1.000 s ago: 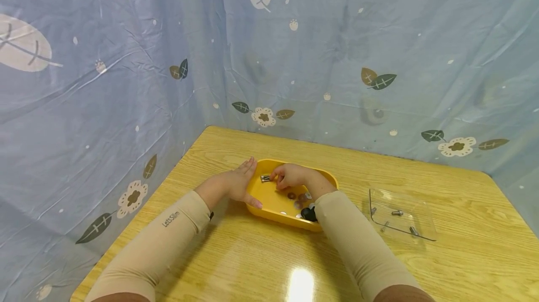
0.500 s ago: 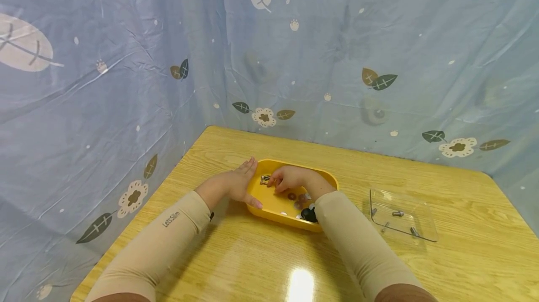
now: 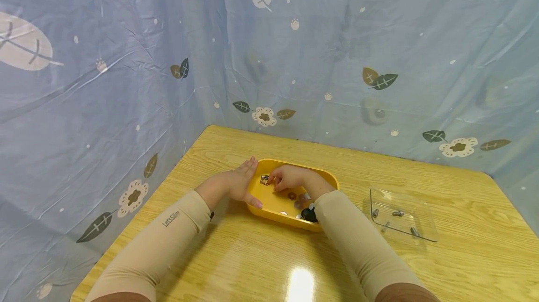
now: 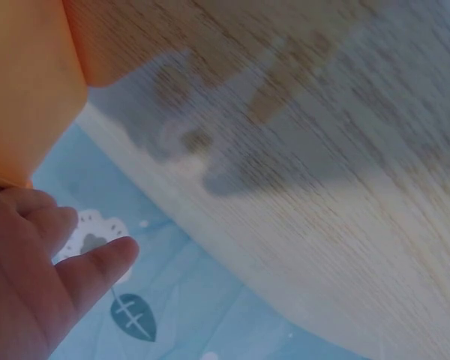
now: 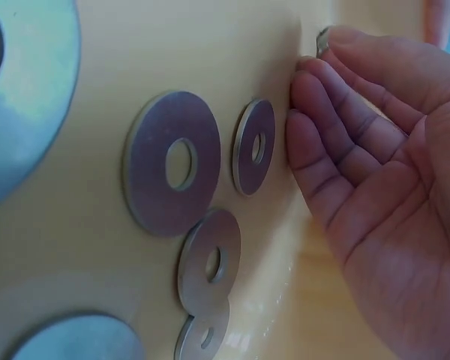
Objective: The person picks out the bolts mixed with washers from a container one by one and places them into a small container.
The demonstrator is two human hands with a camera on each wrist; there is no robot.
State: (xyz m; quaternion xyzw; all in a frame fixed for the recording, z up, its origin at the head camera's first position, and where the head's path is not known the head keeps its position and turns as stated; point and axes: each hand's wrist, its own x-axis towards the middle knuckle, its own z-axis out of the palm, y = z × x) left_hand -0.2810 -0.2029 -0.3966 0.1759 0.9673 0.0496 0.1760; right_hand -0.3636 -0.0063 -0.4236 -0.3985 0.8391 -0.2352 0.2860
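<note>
My left hand steadies the left end of a yellow tray, its thumb at the near rim and its straight fingers along the far side. Inside the tray, my right hand reaches down with curled fingers. Small silver bolts lie at its fingertips by the left wall. In the right wrist view, the thumb and a finger pinch a small shiny bolt, mostly hidden. Below the palm lie several flat washers of different sizes.
A clear plastic box with several bolts stands right of the tray on the wooden table. A black round piece sits in the tray's near right corner. A blue patterned curtain hangs behind.
My right fingertips have shifted slightly among the bolts, and one bolt there now lies at a different angle. The left hand and the tray stay in place.
</note>
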